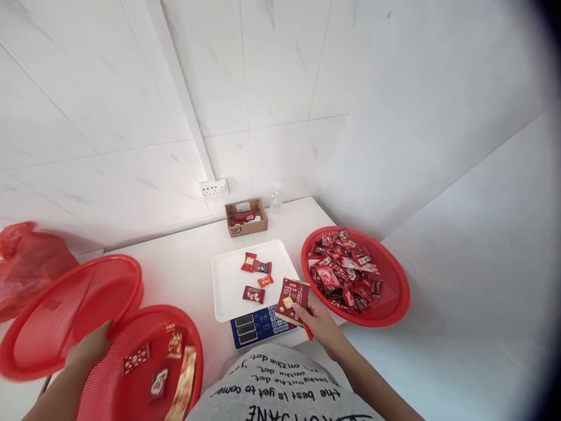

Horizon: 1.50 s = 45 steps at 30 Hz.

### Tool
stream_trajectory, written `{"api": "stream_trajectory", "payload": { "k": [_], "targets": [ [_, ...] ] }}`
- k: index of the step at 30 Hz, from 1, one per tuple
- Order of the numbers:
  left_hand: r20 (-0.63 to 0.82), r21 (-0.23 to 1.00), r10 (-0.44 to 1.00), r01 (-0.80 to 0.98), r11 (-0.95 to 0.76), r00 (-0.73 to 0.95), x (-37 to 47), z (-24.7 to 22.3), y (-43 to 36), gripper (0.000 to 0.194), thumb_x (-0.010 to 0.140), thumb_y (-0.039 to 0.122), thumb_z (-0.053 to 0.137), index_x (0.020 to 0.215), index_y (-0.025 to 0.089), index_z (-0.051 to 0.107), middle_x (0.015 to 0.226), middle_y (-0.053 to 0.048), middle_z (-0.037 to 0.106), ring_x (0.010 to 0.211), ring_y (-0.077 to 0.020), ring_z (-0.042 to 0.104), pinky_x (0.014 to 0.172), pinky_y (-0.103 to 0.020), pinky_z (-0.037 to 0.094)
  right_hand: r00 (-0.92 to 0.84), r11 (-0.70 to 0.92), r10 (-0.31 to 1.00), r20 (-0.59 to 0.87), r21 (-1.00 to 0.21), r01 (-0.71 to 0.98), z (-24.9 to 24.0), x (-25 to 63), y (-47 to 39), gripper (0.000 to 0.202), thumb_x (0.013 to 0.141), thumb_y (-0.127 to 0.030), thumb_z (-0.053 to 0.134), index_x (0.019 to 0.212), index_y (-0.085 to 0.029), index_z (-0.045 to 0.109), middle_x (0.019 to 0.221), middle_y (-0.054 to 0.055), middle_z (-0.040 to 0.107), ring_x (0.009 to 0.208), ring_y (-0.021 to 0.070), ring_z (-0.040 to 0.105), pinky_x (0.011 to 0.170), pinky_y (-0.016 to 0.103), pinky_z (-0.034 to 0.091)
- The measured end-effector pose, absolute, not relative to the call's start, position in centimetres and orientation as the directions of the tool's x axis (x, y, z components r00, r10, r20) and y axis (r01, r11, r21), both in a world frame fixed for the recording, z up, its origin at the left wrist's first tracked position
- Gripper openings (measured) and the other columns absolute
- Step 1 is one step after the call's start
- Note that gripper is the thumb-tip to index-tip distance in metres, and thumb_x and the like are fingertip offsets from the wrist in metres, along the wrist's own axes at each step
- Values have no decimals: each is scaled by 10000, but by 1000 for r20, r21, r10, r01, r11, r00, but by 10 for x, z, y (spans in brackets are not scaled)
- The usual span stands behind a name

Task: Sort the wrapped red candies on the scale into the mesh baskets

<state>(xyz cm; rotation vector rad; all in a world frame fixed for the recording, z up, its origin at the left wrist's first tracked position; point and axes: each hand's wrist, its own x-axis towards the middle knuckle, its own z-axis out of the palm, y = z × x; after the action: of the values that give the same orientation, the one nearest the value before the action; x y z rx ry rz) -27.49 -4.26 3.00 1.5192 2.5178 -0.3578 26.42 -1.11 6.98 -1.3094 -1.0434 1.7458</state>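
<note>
My right hand [322, 321] is closed on a flat dark-red snack packet [289, 301], held over the front right of a digital scale [245, 333]. A bit of bright red wrapper [308, 332] shows under those fingers. On the scale's white tray [225, 292] lie several small red wrapped snacks [254, 294]. My left hand [92, 346], blurred, grips at the rims where two red plastic baskets meet; its fingertips are partly hidden. The upper basket [118, 275] has no packets showing. Several red and gold packets [158, 383] lie in the lower basket [105, 380].
A round red basket [398, 292] heaped with red packets [342, 272] stands at the table's right edge. Behind the scale are a small cardboard box [248, 228] with packets and a clear bottle [276, 202]. A red plastic bag [35, 269] lies far left. A tiled wall borders the table.
</note>
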Motion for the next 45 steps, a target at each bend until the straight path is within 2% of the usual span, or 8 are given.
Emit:
{"api": "stream_trajectory", "payload": {
  "k": [6, 11, 16, 22, 27, 36, 40, 45],
  "targets": [
    [-281, -273, 890, 919, 283, -358, -244, 28, -17, 507, 731, 31, 325, 1189, 111, 526, 1224, -152, 564, 1161, -270, 489, 1003, -470, 285, -253, -434, 877, -408, -899, -54, 68, 265, -14, 513, 705, -574, 568, 1027, -179, 632, 1049, 76, 666, 995, 259, 605, 929, 430, 425],
    [-264, -291, 905, 922, 254, -333, -226, 27, -5, 575, 686, -27, 336, 1217, 121, 503, 1374, -113, 418, 1330, -260, 237, 1043, -488, 218, -251, -427, 881, -400, -902, -61, 69, 265, -17, 497, 713, -557, 568, 1020, -172, 635, 1054, 77, 664, 998, 261, 602, 928, 435, 422],
    [-267, -279, 915, 933, 227, -302, -212, 33, 8, 603, 687, -32, 347, 1258, 117, 471, 1369, -130, 419, 1331, -289, 225, 1040, -513, 217, -247, -422, 884, -398, -905, -50, 68, 265, -18, 486, 717, -568, 556, 1008, -187, 637, 1066, 70, 660, 1010, 252, 597, 927, 408, 423],
    [-116, 37, 990, 997, -72, 76, -105, 23, 20, 432, 820, 114, 339, 1208, 125, 528, 1295, -110, 511, 1289, -234, 333, 1077, -409, 237, -251, -441, 875, -414, -895, -62, 63, 261, -18, 489, 719, -557, 562, 1022, -177, 621, 1076, 81, 655, 1015, 258, 594, 929, 419, 419],
    [-137, 303, 867, 854, -423, 479, 11, 1, 27, 429, 877, 266, 370, 1304, 260, 401, 1404, -47, 378, 1319, -220, 269, 1071, -423, 246, -252, -415, 883, -396, -909, -28, 64, 256, -16, 526, 713, -578, 552, 1025, -160, 615, 1056, 85, 660, 994, 262, 601, 909, 419, 431],
    [-116, 337, 929, 893, -297, 352, 32, -10, 43, 371, 854, 140, 352, 1199, 194, 476, 1112, -97, 557, 1063, -202, 501, 908, -342, 400, -220, -432, 884, -412, -900, -52, 58, 259, -9, 497, 706, -577, 562, 991, -172, 610, 1057, 81, 660, 963, 257, 614, 876, 403, 454],
    [-44, 356, 998, 934, -36, 55, -11, 12, 56, 374, 897, 188, 232, 1183, 158, 472, 1090, -121, 580, 1017, -216, 526, 852, -359, 427, -170, -416, 896, -411, -909, 7, 49, 260, -4, 516, 694, -595, 560, 973, -165, 618, 1027, 82, 670, 958, 266, 613, 867, 412, 456],
    [73, 292, 946, 914, 282, -315, -73, 33, 74, 439, 875, 307, 312, 1256, 107, 397, 1184, -180, 523, 1103, -295, 478, 870, -434, 411, -146, -400, 903, -403, -915, 50, 43, 260, 1, 545, 695, -605, 550, 987, -152, 624, 1017, 85, 674, 966, 278, 607, 865, 417, 455]
  ]
}}
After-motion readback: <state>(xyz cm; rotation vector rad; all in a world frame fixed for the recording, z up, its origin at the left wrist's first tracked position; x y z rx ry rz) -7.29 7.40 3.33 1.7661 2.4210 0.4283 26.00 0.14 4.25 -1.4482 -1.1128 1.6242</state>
